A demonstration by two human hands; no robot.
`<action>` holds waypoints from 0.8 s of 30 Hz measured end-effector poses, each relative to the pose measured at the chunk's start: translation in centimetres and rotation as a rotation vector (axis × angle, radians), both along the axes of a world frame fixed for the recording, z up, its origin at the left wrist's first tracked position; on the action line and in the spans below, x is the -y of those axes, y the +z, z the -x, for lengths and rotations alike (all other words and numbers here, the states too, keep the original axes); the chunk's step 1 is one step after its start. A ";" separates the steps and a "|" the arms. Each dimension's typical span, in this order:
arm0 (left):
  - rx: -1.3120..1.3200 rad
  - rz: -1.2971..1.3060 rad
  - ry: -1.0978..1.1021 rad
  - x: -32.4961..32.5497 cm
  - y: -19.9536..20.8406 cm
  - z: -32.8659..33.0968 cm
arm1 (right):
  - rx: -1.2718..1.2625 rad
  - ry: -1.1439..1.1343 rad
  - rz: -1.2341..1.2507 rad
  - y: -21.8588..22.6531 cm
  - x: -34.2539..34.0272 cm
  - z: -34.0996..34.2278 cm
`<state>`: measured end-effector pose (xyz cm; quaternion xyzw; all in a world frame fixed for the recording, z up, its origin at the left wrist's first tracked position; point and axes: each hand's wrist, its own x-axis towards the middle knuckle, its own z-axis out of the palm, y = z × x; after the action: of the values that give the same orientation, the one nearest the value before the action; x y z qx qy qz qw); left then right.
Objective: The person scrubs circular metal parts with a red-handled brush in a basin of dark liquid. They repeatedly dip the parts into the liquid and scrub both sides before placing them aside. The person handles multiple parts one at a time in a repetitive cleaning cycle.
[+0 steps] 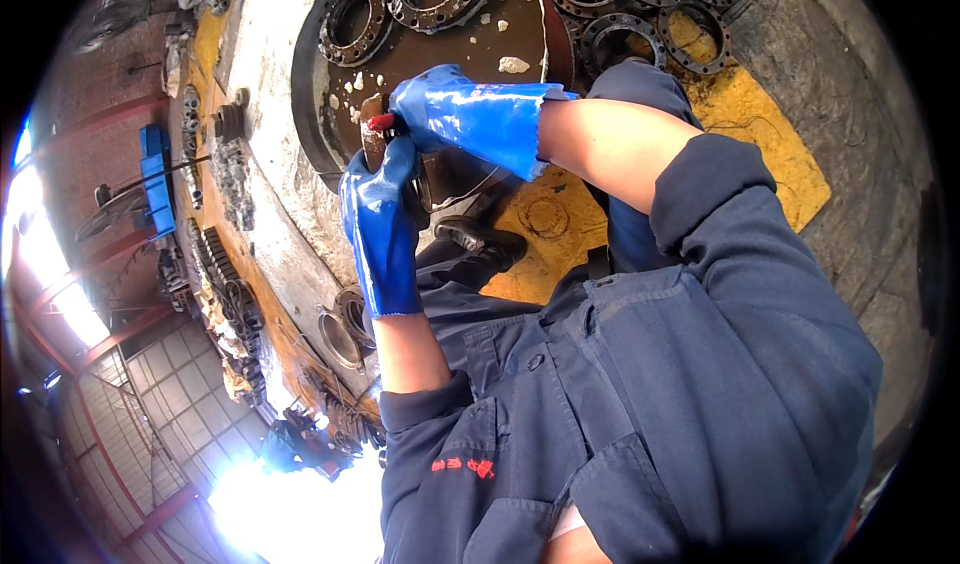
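Rusty ring [374, 150] is up in both hands, over the tub's [307, 84] near wall, left of the middle of that edge. Seen close to edge-on: rough brown metal, curved, its lower part mostly behind the gloves. Cannot tell if it touches the rim.

Left hand [378, 214]: fingers curled round the lower side, gripping. Right hand [432, 109]: closed on the upper side, wrist crossing the tub's right part. Small red piece [381, 122] at the right fingertips; can't make out what it is. Both gloves are wet, shiny blue rubber, smooth.

Tub is round, dark-walled, with murky brown liquid [465, 52] inside. Irregular whitish lumps [514, 65] scattered on it, crumbly-looking. Two flanged rings [345, 55], bolt holes round the face, grimy, sit by the far wall.

Room: widest over the liquid, right of the flanged rings. Tight on the left, tub wall close to the left glove. Right side is limited by the bent knee [640, 82] near the rim, plus a bunch of dark drilled rings [700, 66] just outside, some on a flat yellow sheet [770, 154], scuffed and stained.
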<state>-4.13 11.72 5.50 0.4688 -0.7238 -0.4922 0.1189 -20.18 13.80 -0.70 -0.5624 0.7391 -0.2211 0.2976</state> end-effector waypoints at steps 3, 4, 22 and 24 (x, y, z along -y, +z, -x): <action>-0.001 0.007 -0.006 -0.2 0.3 0.1 | -0.010 0.001 -0.023 0.4 -0.1 0.0; -0.008 0.013 -0.008 -0.2 0.2 0.1 | -0.012 0.009 -0.023 0.7 -0.3 0.1; -0.026 -0.001 0.000 0.4 -0.4 -0.2 | -0.009 0.051 -0.113 1.8 -0.2 0.3; -0.020 0.003 -0.004 0.4 -0.4 -0.1 | -0.001 0.046 -0.096 1.6 -0.2 0.5</action>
<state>-4.04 11.32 5.10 0.4624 -0.7241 -0.4960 0.1258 -20.63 14.03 0.93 -0.5644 0.7358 -0.1781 0.3290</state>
